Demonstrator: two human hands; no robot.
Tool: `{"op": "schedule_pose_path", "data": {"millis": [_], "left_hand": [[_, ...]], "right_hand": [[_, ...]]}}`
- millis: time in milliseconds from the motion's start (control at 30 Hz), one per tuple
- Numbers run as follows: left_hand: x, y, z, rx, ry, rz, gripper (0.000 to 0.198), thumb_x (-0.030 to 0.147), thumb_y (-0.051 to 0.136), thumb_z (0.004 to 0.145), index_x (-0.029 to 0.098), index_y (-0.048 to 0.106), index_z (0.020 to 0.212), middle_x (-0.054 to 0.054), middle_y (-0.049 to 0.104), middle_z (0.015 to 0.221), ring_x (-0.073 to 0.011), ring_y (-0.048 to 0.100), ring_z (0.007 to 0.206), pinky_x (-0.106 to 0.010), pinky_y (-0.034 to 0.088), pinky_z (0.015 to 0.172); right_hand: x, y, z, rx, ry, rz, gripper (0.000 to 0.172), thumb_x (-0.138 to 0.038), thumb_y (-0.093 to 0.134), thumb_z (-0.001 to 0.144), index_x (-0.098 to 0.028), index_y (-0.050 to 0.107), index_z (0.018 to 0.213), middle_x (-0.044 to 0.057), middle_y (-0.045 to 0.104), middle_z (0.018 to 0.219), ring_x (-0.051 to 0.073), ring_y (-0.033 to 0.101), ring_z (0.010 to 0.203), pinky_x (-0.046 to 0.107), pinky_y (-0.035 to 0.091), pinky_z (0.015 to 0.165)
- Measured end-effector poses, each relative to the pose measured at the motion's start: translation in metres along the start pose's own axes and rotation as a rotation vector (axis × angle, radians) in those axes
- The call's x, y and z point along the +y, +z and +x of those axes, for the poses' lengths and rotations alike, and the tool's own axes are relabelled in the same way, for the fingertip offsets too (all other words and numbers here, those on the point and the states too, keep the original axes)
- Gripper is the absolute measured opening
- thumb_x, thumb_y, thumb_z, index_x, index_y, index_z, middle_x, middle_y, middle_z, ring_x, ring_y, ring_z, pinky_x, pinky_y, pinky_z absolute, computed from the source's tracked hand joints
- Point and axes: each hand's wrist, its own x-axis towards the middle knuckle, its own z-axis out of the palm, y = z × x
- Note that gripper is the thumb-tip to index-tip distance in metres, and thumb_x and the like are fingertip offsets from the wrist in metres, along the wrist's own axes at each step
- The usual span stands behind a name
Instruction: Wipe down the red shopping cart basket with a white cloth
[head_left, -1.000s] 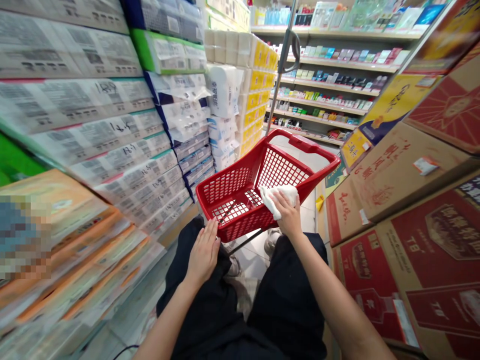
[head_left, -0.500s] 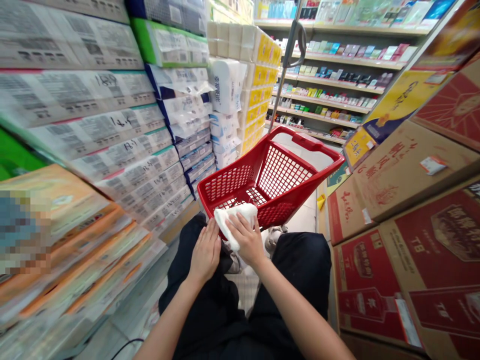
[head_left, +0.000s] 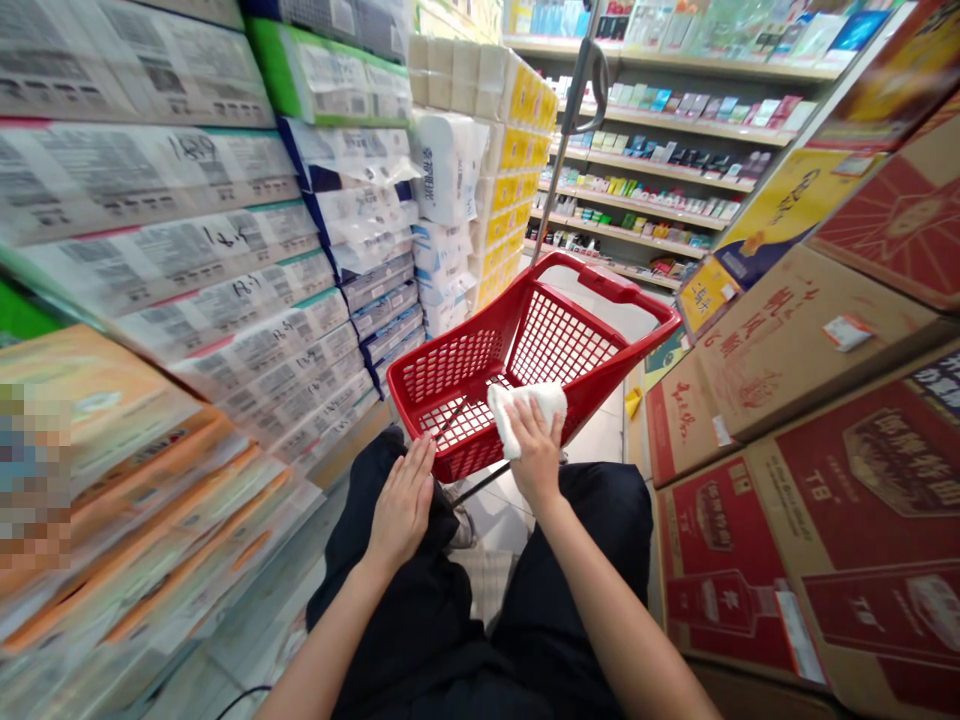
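Note:
A red plastic shopping basket (head_left: pixel 600 377) with lattice walls stands in front of my knees; it has a long handle pole. My right hand (head_left: pixel 538 458) presses a folded white cloth (head_left: pixel 517 440) against the basket's near rim, right of its middle, fingers spread over the cloth. My left hand (head_left: pixel 406 498) lies with fingers stretched out and together at the basket's near left corner. Its fingertips appear to touch the rim, and the palm side is hidden.
Stacked white tissue packs (head_left: pixel 247 290) rise on the left, with orange packs (head_left: pixel 165 500) nearer me. Cardboard cartons (head_left: pixel 735 560) line the right side. Shelves of small boxes (head_left: pixel 675 170) stand at the back. A grey metal pole (head_left: pixel 559 170) rises behind the basket.
My right hand has slid the cloth rightward along the basket's near rim, away from my left hand. My left hand stays near the corner. The view has shifted slightly.

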Motion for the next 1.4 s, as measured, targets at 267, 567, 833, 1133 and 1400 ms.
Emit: {"op": "schedule_pose_path", "data": {"millis": [267, 567, 833, 1133, 1400], "left_hand": [[-0.007, 0.008, -0.01, 0.02, 0.058, 0.052, 0.057, 0.022, 0.028, 0.099, 0.024, 0.015, 0.155, -0.004, 0.028, 0.159, -0.0188, 0.023, 0.148, -0.042, 0.028, 0.118], [-0.001, 0.014, -0.008, 0.053, 0.017, 0.004, 0.057, 0.021, 0.026, 0.099, 0.024, 0.014, 0.155, -0.005, 0.027, 0.16, -0.0189, 0.022, 0.148, -0.044, 0.027, 0.118], [-0.004, 0.018, -0.011, 0.061, 0.007, -0.021, 0.058, 0.021, 0.026, 0.099, 0.025, 0.013, 0.155, -0.006, 0.026, 0.16, -0.0196, 0.021, 0.149, -0.045, 0.027, 0.118], [-0.004, 0.017, -0.011, 0.073, 0.027, 0.012, 0.057, 0.022, 0.027, 0.099, 0.024, 0.014, 0.155, -0.007, 0.029, 0.159, -0.0212, 0.025, 0.147, -0.047, 0.028, 0.118], [0.001, 0.016, -0.008, 0.072, 0.007, -0.034, 0.057, 0.021, 0.026, 0.099, 0.024, 0.013, 0.155, -0.006, 0.028, 0.16, -0.0193, 0.022, 0.148, -0.045, 0.026, 0.119]], "right_hand": [[-0.061, 0.011, -0.029, -0.078, -0.227, 0.086, 0.054, -0.019, 0.05, 0.09, -0.026, 0.045, 0.143, 0.003, 0.048, 0.149, 0.021, 0.028, 0.146, 0.048, -0.008, 0.121], [0.07, -0.023, 0.02, 0.025, -0.119, -0.141, 0.056, -0.011, 0.042, 0.088, -0.028, 0.048, 0.141, 0.005, 0.052, 0.145, 0.021, 0.039, 0.14, 0.054, 0.001, 0.119], [-0.02, -0.005, -0.006, -0.004, -0.006, -0.043, 0.056, -0.011, 0.046, 0.086, -0.026, 0.049, 0.14, 0.008, 0.05, 0.146, 0.025, 0.035, 0.143, 0.057, -0.004, 0.118], [-0.055, 0.007, -0.027, -0.124, -0.274, 0.045, 0.053, -0.02, 0.048, 0.092, -0.03, 0.044, 0.144, 0.005, 0.051, 0.146, 0.022, 0.035, 0.142, 0.053, -0.008, 0.119], [0.062, -0.027, 0.021, 0.004, -0.032, -0.116, 0.054, -0.011, 0.043, 0.089, -0.028, 0.047, 0.141, 0.005, 0.052, 0.145, 0.024, 0.038, 0.141, 0.059, -0.007, 0.117]]}}
